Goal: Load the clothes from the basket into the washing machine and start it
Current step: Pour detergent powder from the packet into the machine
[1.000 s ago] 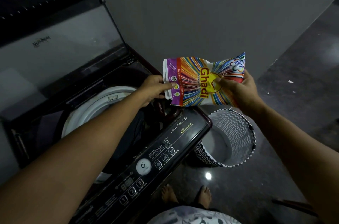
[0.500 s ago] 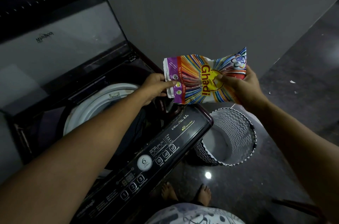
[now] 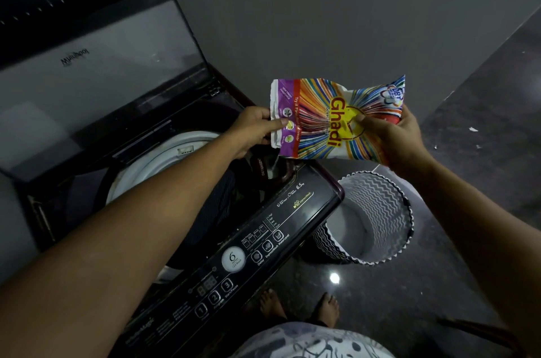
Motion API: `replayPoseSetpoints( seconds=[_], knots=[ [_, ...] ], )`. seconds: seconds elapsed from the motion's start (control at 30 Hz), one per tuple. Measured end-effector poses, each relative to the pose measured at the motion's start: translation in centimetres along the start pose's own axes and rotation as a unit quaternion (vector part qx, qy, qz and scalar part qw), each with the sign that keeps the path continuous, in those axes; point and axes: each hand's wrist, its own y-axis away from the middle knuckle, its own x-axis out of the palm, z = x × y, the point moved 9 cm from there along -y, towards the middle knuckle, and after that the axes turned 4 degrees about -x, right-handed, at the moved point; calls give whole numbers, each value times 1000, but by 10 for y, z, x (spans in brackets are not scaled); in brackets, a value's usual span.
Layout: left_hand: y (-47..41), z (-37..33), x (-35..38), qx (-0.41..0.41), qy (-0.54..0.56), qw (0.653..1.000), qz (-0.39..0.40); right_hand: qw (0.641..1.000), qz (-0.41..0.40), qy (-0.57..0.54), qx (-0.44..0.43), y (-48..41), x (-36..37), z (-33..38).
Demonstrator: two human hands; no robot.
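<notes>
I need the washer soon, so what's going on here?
A person holds a detergent packet over the open washing machine: the left hand pinches its end nearest the drum, the right hand grips the far end. The lid is up, dark clothes lie in the drum, and the basket on the floor looks empty.

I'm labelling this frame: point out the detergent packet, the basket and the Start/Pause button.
detergent packet (image 3: pixel 322 123), head view, printed front.
basket (image 3: pixel 380 202), head view, inner wall.
Start/Pause button (image 3: pixel 227 285), head view, button face.
</notes>
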Motion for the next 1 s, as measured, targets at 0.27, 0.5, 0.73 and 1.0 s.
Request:
replayPoseSetpoints(
  seconds=[0.27,0.5,0.73,1.0],
  knots=[
    [-3,5,-2,-9,-17,1000,4,1000,16,12,6,-2,4,3],
    [-6,9,-3,-11,-14,1000,2,1000,16,13,16,-5,8,5],
    [-4,4,-3,-6,-1,1000,2,1000,10,22,18,-12,5,3],
    [-3,2,-5,-4,-1,1000,-6,999,9,31,19,-15,4,-1]
  ],
)
